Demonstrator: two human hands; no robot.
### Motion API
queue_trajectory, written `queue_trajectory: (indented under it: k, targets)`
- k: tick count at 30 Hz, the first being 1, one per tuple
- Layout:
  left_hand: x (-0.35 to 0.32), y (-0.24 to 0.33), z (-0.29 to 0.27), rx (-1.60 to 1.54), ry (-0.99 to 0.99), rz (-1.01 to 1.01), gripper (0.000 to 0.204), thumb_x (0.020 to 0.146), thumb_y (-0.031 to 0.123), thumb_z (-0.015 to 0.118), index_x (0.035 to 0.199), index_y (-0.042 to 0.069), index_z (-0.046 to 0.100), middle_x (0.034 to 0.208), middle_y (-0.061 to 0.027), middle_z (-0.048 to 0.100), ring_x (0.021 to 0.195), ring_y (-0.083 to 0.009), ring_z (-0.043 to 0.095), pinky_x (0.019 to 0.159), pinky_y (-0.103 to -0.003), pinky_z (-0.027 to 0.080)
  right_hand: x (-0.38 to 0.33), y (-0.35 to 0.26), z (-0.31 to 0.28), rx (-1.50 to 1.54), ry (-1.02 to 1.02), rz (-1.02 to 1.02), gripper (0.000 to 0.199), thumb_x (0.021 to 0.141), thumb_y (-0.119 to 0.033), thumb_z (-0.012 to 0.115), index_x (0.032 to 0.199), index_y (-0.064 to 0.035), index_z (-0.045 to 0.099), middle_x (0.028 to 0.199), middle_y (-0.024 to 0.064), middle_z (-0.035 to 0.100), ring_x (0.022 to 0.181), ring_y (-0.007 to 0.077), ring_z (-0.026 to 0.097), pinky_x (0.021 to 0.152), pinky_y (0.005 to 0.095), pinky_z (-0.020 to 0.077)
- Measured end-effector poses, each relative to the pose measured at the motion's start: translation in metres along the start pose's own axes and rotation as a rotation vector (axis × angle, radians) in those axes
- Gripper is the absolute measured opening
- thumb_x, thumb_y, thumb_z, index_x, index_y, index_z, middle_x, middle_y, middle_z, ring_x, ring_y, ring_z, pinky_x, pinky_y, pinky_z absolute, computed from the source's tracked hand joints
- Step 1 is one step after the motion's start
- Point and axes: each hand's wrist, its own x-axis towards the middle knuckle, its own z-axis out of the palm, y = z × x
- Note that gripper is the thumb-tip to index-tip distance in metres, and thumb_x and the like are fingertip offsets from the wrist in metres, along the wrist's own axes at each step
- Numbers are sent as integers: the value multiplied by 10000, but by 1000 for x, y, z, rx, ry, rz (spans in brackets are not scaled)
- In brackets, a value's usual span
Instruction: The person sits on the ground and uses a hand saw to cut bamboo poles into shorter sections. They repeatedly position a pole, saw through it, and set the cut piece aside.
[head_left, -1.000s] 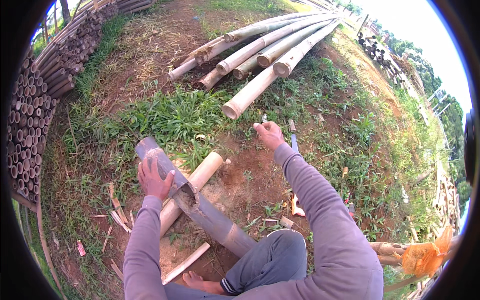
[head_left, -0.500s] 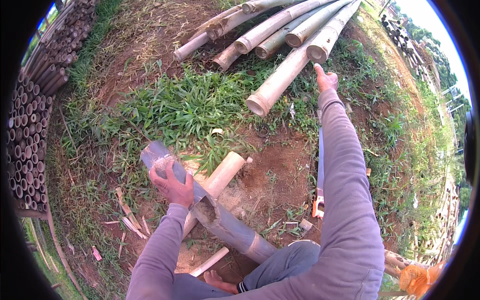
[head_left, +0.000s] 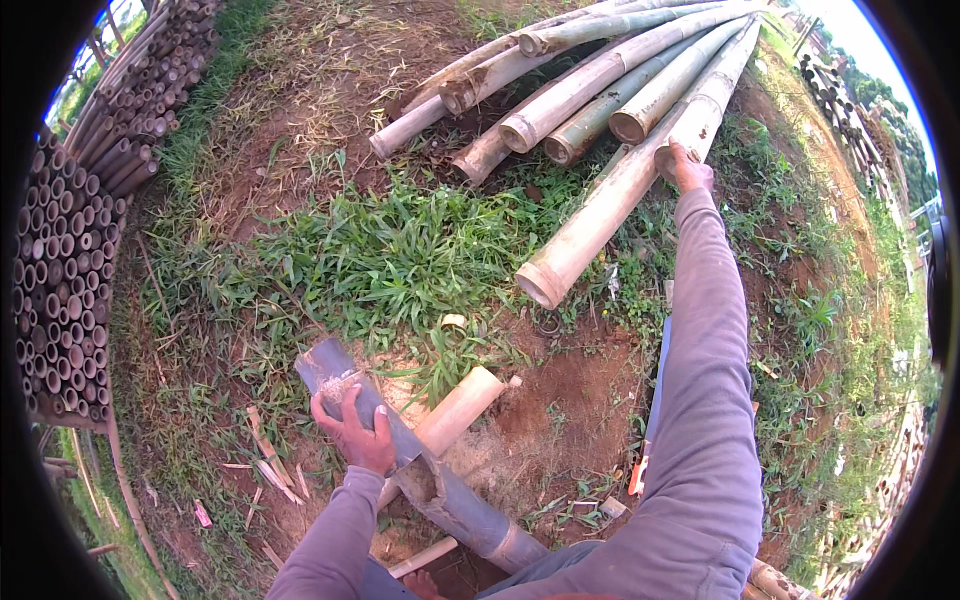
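A dark grey bamboo pole (head_left: 462, 512) with a notch cut in its upper side slants from the left toward my legs. My left hand (head_left: 358, 437) grips it near its far end, fingers curved over the top. Under it, crosswise, lies a shorter pale bamboo length (head_left: 463, 405). My right arm stretches far forward; my right hand (head_left: 692, 173) is closed on the cut end of a pale bamboo pole (head_left: 712, 112) in the pile, its fingertips at the rim. Another pale pole (head_left: 585, 232) juts out nearer to me beside it.
Several more bamboo poles (head_left: 575, 95) fan out at the back. A handsaw (head_left: 657, 400) with an orange handle lies partly hidden by my right arm. Bamboo stacks (head_left: 65, 290) stand at the left. Sawdust, wood splinters (head_left: 275, 460) and grass patches (head_left: 390, 245) cover parts of the ground.
My right hand has gone from just below the pale pole's end to gripping it. My left hand stays on the dark pole. The whole view has shifted, so things appear lower.
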Motion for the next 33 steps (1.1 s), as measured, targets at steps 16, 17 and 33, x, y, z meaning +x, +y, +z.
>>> queue_trajectory:
  k: [16,17,33]
  targets:
    - [-1,1,2,74,7,30,621,868,143,780,1454,94,581,1650,-319,176,1529,-527,282,1288,-593,238,-38,15,-36,445,22,203,905,805,-534,885,1380,114,622,1288,221,699,1011,351,733,708,451,569]
    - [-1,0,1,71,3,24,618,871,143,780,1453,94,581,1651,-319,174,1529,-526,282,1288,-590,240,-42,21,-45,466,25,194,907,807,-553,875,1369,110,615,1260,232,698,972,372,725,686,445,558]
    - [0,1,1,117,-16,17,583,893,118,741,1450,115,568,1655,-308,166,1492,-509,316,1257,-576,288,-4,-3,-52,267,-319,291,1272,729,-734,880,1702,-108,352,1726,202,373,1533,447,414,1147,708,383]
